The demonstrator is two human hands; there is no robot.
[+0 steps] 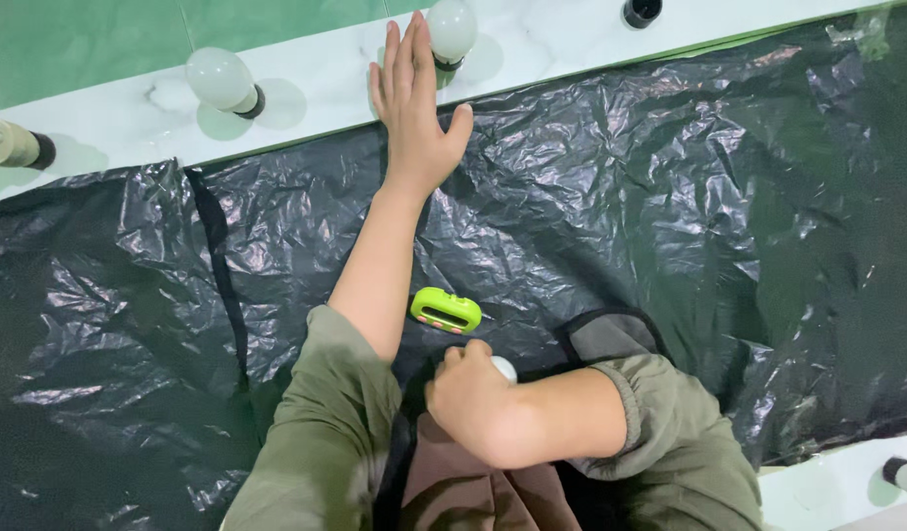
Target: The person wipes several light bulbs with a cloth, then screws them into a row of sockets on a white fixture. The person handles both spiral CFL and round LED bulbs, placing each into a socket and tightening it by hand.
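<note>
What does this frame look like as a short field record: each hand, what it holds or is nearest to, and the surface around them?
left hand: stretched forward, fingers open and flat, fingertips by a white bulb on the white ledge
right hand: close to the body, closed around a white round object, mostly hidden
surface: black plastic sheet, crinkled
between the hands: green timer lying on the sheet
other bulbs: second bulb on the ledge to the left
clothing: olive sleeves pushed up the forearms
</note>
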